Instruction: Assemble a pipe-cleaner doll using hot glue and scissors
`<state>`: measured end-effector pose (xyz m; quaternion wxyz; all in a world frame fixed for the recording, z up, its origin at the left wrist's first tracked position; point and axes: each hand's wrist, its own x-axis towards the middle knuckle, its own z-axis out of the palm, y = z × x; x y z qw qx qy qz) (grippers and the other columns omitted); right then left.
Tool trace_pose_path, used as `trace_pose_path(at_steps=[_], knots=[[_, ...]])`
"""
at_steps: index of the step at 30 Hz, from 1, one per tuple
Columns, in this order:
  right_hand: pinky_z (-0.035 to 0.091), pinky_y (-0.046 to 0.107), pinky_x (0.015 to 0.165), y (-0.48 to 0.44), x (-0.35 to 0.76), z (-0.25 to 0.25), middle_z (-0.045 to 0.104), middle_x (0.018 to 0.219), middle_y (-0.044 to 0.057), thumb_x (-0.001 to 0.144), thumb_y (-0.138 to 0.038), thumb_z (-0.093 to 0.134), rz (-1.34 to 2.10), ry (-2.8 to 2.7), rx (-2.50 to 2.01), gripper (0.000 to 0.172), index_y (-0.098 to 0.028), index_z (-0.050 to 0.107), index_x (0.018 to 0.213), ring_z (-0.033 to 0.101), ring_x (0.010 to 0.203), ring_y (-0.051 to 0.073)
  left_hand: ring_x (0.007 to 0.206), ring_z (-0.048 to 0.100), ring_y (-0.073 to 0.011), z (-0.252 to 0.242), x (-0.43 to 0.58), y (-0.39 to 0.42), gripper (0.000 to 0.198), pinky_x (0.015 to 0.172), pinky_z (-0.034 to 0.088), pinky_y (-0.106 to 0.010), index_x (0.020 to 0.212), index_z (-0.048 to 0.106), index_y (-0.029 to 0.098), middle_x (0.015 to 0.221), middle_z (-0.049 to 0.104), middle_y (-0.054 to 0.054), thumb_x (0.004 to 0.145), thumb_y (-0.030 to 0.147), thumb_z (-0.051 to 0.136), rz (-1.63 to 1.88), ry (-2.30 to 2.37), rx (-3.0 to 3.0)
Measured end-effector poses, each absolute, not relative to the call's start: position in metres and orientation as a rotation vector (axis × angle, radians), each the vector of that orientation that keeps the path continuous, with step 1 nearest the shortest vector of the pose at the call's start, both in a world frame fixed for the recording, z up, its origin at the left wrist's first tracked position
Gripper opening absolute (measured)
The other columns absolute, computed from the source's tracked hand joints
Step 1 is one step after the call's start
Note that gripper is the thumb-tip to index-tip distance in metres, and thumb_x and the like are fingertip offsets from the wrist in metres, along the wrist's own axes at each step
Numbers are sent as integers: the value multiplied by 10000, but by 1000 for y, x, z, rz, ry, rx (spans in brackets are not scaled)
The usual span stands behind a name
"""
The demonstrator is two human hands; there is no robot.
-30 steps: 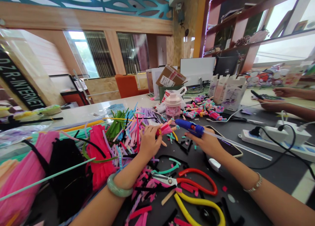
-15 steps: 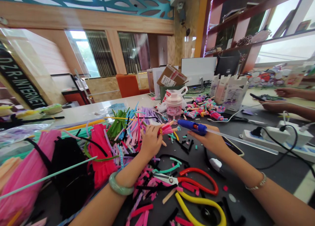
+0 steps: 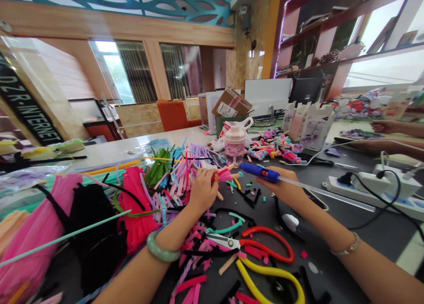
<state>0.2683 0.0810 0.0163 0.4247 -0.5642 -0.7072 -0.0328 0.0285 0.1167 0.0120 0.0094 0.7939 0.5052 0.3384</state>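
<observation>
We are working over a dark tabletop (image 3: pixel 367 237) strewn with cut pipe-cleaner scraps (image 3: pixel 175 184). A white counter (image 3: pixel 112 151) is running behind it, and an orange chair (image 3: pixel 172 115) and a white monitor (image 3: pixel 267 96) are standing farther into the room, beneath a teal lattice panel (image 3: pixel 132 3). Our left hand (image 3: pixel 202 191) is pinching a small pink pipe-cleaner doll (image 3: pixel 225 176) in a narrow grip, just above the scraps, with the doll's body lying roughly crosswise and its free end pointing right. Our right hand (image 3: pixel 285 190) is closing around a blue hot glue gun (image 3: pixel 258 172). Its long axis is running almost level across the view, with the nozzle pointing left just beside the doll and a clear glue stick (image 3: pixel 327 193) trailing right. Our left hand is hiding part of the doll, and we cannot tell whether the nozzle tip is touching it. A co-worker's hands (image 3: pixel 386 127) are appearing at the right edge, cut off by the frame.
</observation>
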Motion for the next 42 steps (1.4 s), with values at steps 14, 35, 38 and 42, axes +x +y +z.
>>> trace_pose_path(at_steps=[14,35,38,42], knots=[[465,335,626,83,272,16,699,761,56,757,-461,603,-31,-1813,-1373,221,-254,680,771,640,694,246,1063,539,-264,11,28,118,277,1005,221,-627,1081,486,214,989,652,-70,816,191,407,1048,1521,2399],[464,317,615,88,276,11,709,780,67,772,-400,620,-77,-1878,-1332,197,-214,683,795,650,690,240,921,541,-233,11,26,122,144,959,276,-534,902,393,214,910,576,-46,775,219,328,1028,1542,2372],[475,320,631,88,277,10,714,793,71,766,-384,631,-75,-1882,-1299,187,-209,686,802,655,703,241,900,542,-226,10,26,122,129,962,271,-526,891,384,217,896,575,-40,774,222,331,1045,1543,2356],[491,329,657,88,277,12,720,806,68,749,-375,647,-55,-1863,-1287,181,-212,693,810,662,722,244,895,540,-226,11,27,122,103,974,249,-541,869,384,220,884,574,-35,779,228,334,1056,1565,2358]])
